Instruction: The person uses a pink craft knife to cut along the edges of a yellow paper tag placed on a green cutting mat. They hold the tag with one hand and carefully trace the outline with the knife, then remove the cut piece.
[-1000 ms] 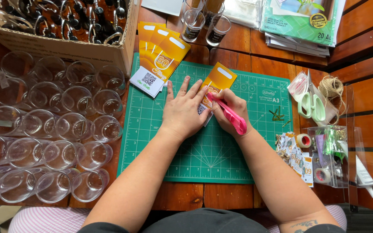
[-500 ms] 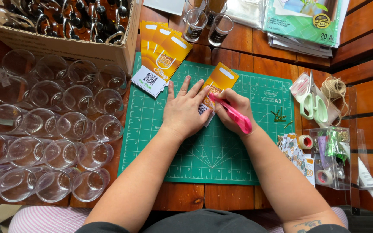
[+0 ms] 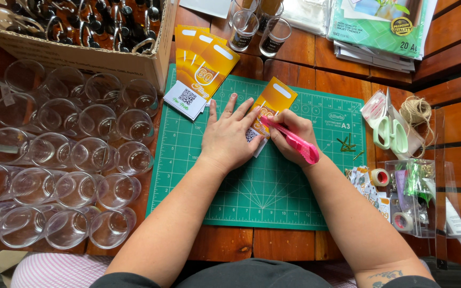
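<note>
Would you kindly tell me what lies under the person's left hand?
Under the left hand lies an orange card, flat on the green cutting mat. The card's top shows; its lower part is covered by the palm and fingers.

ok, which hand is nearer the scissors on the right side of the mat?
Right. The right hand, gripping the pink cutter, sits mid-mat toward the scissors; the left hand lies flat on the orange card, farther away.
</note>
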